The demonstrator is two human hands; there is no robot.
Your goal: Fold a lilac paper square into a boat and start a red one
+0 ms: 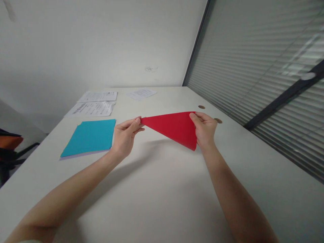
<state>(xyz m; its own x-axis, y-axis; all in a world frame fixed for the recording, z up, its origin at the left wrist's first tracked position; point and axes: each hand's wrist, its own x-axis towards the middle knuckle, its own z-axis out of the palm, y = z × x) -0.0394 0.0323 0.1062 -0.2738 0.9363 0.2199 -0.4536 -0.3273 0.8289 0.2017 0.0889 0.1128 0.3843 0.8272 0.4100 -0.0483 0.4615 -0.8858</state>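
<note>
A sheet of red paper [174,128], folded or rolled to a triangular shape, is held up above the white table between my two hands. My left hand [126,136] pinches its narrow pointed tip, thumb on top. At the wide end, my right hand [205,128] grips the upper corner, with the thumb on the near face and the fingers behind. The lower corner of the wide end hangs free, slightly curled. Part of the wide edge is hidden by my right hand.
A stack of blue paper [91,136] lies left of my left hand on the white table [162,199]. Printed sheets [92,108] and another sheet [141,94] lie farther back. Two round brown discs [201,107] sit near the right edge, beside window blinds [265,77]. An orange-and-black chair [10,141] stands left.
</note>
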